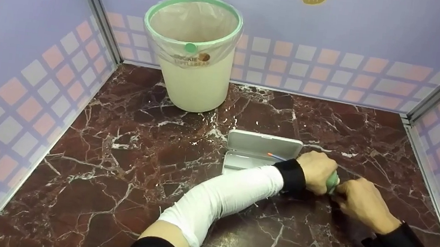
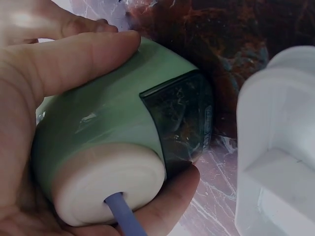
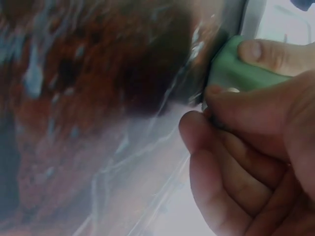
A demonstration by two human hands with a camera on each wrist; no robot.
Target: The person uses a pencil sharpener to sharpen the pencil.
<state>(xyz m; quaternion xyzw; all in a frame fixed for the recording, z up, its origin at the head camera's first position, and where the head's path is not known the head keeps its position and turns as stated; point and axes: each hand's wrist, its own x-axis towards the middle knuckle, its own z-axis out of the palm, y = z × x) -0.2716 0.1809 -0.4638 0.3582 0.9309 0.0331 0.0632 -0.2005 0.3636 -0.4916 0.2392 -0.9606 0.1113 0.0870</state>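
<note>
A green pencil sharpener [image 2: 113, 108] with a cream end face and a dark see-through shavings window lies in my left hand [image 1: 316, 171], the thumb along one side and fingers on the other. From the hole in the cream face a purple pencil [image 2: 125, 216] sticks out. On the opposite end, my right hand [image 1: 368, 202] pinches the sharpener's crank between thumb and bent forefinger; the fingers hide most of it. In the right wrist view, the green body [image 3: 231, 73] shows just beyond the right thumb.
An open pale pencil case [image 1: 265, 144] stands left of the hands, its lid raised. A pencil with an orange end [image 1: 276, 156] lies in it. Farther back is a lined bin [image 1: 195, 83] with a green rim. Pale scraps dot the marbled table [image 1: 112, 198]; patterned walls enclose it.
</note>
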